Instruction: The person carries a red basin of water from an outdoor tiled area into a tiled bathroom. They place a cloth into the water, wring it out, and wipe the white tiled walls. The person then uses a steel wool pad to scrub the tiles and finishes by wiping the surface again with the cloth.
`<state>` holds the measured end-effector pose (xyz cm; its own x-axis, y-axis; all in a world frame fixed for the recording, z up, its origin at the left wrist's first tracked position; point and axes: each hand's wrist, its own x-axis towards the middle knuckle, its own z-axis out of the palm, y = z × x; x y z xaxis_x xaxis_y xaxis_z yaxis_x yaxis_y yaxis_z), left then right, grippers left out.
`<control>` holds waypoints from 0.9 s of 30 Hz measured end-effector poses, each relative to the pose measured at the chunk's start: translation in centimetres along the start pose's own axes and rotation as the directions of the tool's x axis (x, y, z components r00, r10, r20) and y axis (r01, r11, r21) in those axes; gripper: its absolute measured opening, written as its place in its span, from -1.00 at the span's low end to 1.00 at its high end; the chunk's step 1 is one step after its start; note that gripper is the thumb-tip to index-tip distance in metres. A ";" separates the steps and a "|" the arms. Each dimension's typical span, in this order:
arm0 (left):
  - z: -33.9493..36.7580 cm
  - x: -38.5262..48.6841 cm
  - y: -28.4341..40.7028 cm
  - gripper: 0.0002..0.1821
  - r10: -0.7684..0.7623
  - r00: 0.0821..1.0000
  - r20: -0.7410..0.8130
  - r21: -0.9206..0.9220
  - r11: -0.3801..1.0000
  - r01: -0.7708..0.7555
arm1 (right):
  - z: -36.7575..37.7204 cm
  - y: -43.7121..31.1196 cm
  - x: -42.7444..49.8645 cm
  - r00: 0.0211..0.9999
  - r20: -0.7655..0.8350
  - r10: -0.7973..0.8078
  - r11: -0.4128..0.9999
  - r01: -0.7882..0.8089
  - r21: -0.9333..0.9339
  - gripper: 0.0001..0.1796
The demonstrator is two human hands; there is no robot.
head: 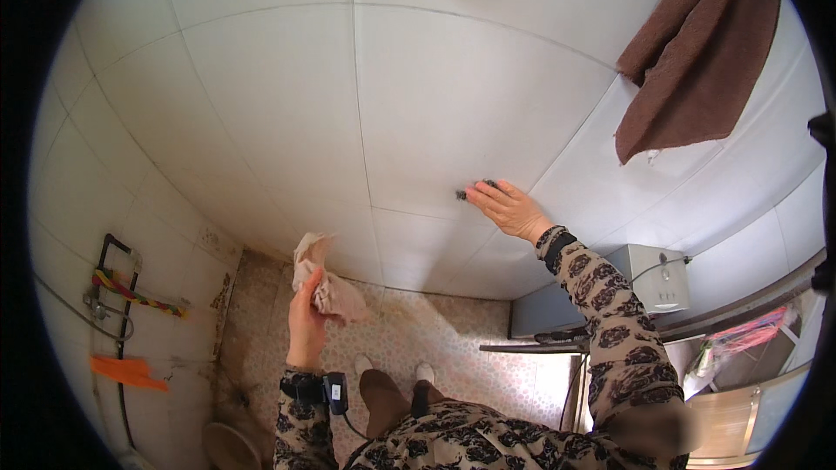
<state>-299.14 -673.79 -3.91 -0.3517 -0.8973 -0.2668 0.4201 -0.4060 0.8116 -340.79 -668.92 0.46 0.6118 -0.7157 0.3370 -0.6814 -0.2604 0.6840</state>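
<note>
My right hand (pixel 511 210) presses a dark scouring pad (pixel 461 195), perhaps steel wool, flat against the white tiled wall (pixel 431 111). Bits of the pad show beyond and between the fingertips; the rest is under the palm side. Lower and to the left, my left hand (pixel 307 323) grips a crumpled pale pinkish cloth (pixel 334 294), held in the air in front of the wall. The cloth's upper end sticks up past my thumb and its other end droops to the right, over the floor.
A brown towel (pixel 699 65) hangs at the upper right. Below it a white box with a cable (pixel 658 279) is on the wall. Black pipes (pixel 121 313) with an orange cloth (pixel 127 372) run up the left wall. A basin (pixel 230 447) stands on the patterned floor (pixel 424 329).
</note>
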 end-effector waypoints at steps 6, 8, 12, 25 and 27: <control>-1.9 -1.0 0.5 -0.51 0.051 0.998 0.029 -0.042 0.998 -0.050 | -5.6 8.4 6.5 0.934 -0.187 0.304 0.934 -0.331 -0.132 -0.57; -1.8 -0.7 0.5 -0.50 0.099 0.995 -0.014 -0.074 0.992 -0.100 | -6.0 8.4 6.9 0.909 -0.133 0.395 0.894 -0.414 -0.172 -0.58; -2.3 -0.8 0.8 -0.55 0.104 0.993 -0.055 -0.146 0.983 -0.111 | -3.7 3.2 3.1 0.997 -0.064 -0.031 1.000 0.031 0.000 -0.56; -12.7 -2.8 2.1 -0.57 0.225 0.968 -0.114 -0.032 0.973 -0.230 | -19.3 21.4 17.6 0.758 -0.570 0.318 0.783 -0.549 -0.293 -0.56; -13.6 -3.2 1.6 -0.58 0.260 0.964 -0.055 -0.126 0.956 -0.265 | -15.8 14.6 14.4 0.972 -0.020 0.234 0.832 -0.211 -0.514 -0.54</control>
<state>-286.01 -673.93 -8.85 -0.1838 -0.9801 -0.0754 0.6002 -0.1726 0.7810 -335.55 -672.78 25.49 0.4430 -0.7436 0.5007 -0.4895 0.2673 0.8300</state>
